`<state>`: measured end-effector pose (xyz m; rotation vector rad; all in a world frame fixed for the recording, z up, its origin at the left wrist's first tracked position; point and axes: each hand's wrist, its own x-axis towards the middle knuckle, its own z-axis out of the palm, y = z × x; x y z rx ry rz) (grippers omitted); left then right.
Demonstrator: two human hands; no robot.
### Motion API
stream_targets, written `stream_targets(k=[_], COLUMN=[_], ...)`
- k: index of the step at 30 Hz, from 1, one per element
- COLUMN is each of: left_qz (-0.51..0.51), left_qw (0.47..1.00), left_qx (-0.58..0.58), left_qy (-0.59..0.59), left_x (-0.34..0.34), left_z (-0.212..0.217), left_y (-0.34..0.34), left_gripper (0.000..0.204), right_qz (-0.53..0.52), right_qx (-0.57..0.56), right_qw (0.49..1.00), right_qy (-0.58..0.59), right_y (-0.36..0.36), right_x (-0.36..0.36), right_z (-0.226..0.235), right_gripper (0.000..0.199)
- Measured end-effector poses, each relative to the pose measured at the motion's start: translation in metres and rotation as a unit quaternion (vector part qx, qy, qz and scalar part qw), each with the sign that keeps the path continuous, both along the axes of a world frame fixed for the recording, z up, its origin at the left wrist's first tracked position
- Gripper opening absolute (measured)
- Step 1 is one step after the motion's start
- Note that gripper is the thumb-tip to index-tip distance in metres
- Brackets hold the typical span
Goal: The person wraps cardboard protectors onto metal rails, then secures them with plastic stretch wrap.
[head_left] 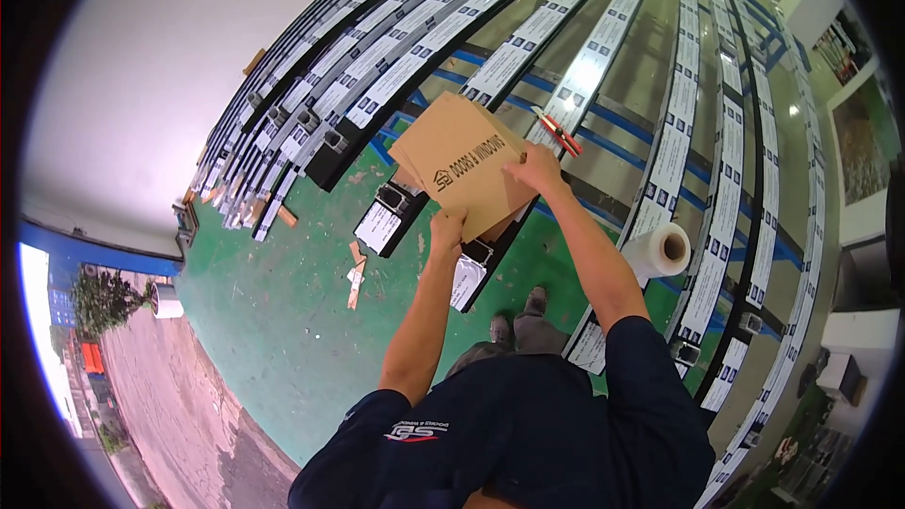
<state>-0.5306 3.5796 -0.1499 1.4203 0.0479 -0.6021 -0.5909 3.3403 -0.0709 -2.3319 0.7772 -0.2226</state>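
Observation:
A small stack of brown cardboard sheets [467, 155] with dark print lies across the ends of two long profiles, its sheets slightly fanned at the far left. My left hand [448, 229] pinches the near left corner of the stack. With thumb on top, my right hand [537, 172] grips the right edge. Just beyond the right hand, a red utility knife [560, 132] rests on a film-covered profile [589, 71]. More brown cardboard shows beneath the stack, partly hidden. To the right of my right forearm is a roll of clear stretch film [660, 252].
Many long profiles with printed white film [679, 146] lie side by side on blue metal racks [622, 146]. Torn cardboard scraps [356, 275] are on the green floor [273, 311]. A potted plant [108, 294] stands outside the opening at left.

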Motion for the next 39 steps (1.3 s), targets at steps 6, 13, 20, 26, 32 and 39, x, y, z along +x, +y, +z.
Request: stream_targets(k=[6, 13, 20, 26, 32, 39], left_qz=[-0.062, -0.154, -0.443, -0.582, -0.618, -0.554], left_qw=[0.993, 0.952, 0.856, 0.784, 0.770, 0.811], left_qx=[-0.092, -0.173, -0.092, -0.150, -0.152, -0.097], left_qy=[-0.049, -0.198, -0.251, -0.155, -0.053, 0.161], left_x=[-0.012, -0.083, -0.198, -0.362, -0.473, -0.571], left_z=[0.038, 0.157, 0.185, 0.144, 0.110, 0.049], left_y=[0.025, 0.038, 0.004, -0.033, -0.029, -0.007], left_gripper=[0.042, 0.046, 0.038, 0.050, 0.059, 0.049], right_qz=[-0.002, -0.072, -0.264, -0.548, -0.632, -0.577], right_qx=[0.104, 0.207, 0.278, 0.143, 0.077, 0.042], right_qw=[0.991, 0.909, 0.767, 0.684, 0.682, 0.748], right_qy=[-0.090, -0.355, -0.515, -0.460, -0.360, -0.325], right_y=[-0.004, 0.069, 0.139, 0.210, 0.257, 0.227], right_x=[-0.017, -0.153, -0.385, -0.531, -0.645, -0.750], right_z=[-0.005, 0.106, 0.096, 0.024, -0.001, 0.020], right_gripper=[0.059, 0.059, 0.055, 0.037, 0.028, 0.027])
